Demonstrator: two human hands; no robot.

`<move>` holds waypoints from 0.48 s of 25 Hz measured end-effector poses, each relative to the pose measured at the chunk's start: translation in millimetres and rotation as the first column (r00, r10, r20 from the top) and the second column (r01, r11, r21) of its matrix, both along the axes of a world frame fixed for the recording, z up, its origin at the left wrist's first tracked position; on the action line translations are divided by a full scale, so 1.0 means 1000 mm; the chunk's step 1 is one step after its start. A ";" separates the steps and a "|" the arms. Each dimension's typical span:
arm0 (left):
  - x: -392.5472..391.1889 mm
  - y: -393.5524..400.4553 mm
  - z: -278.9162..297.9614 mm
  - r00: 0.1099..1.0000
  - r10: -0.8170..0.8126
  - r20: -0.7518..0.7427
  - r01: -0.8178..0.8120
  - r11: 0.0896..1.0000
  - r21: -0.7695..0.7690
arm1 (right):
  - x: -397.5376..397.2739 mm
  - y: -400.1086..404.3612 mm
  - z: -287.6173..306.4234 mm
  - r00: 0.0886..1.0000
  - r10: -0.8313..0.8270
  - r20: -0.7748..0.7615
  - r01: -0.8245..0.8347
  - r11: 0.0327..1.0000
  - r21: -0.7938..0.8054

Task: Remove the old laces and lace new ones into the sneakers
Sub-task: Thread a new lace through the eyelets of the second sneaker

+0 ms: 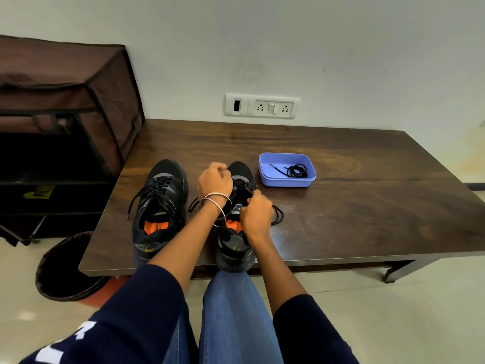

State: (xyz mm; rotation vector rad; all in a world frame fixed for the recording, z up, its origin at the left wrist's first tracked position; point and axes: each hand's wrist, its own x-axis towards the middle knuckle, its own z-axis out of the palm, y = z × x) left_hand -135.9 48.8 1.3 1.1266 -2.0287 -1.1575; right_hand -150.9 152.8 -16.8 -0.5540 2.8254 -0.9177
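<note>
Two black sneakers with orange insoles stand side by side near the table's front edge. The left sneaker (158, 206) is laced, its black lace ends hanging loose to the left. Both hands are on the right sneaker (236, 243). My left hand (215, 179), with bangles on the wrist, is closed over the laces near the toe. My right hand (256, 214) grips the old black lace (278, 216) by the tongue, a loop of it spilling to the right. A coiled new black lace (296, 170) lies in a purple tray (265, 166).
The dark wooden table (354, 206) stands against a white wall with a socket panel (262, 107). A brown fabric shoe rack (60, 122) is at the left. A dark bin (65, 269) sits on the floor below the table's left corner. My knees are under the front edge.
</note>
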 end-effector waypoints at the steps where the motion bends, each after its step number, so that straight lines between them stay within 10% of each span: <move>1: -0.001 -0.003 0.000 0.993 -0.109 0.052 0.117 0.975 -0.190 | 0.000 0.000 0.000 1.000 0.002 -0.010 -0.002 1.000 -0.005; 3: -0.002 -0.004 0.005 0.872 -0.239 0.426 0.440 0.764 -0.472 | 0.001 0.002 0.000 1.000 -0.009 -0.026 0.008 1.000 -0.026; 6: -0.006 0.013 0.015 0.657 -0.141 0.740 0.651 0.602 -0.463 | 0.003 0.004 0.000 0.999 -0.015 -0.037 0.014 0.999 -0.038; 9: -0.007 0.021 0.014 0.674 -0.122 0.729 0.646 0.576 -0.501 | 0.003 0.004 0.000 0.999 -0.008 -0.047 0.005 0.998 -0.062; 12: -0.003 0.010 0.007 0.853 -0.288 0.436 0.457 0.815 -0.355 | 0.002 0.002 -0.003 0.998 -0.021 -0.058 0.020 0.999 -0.030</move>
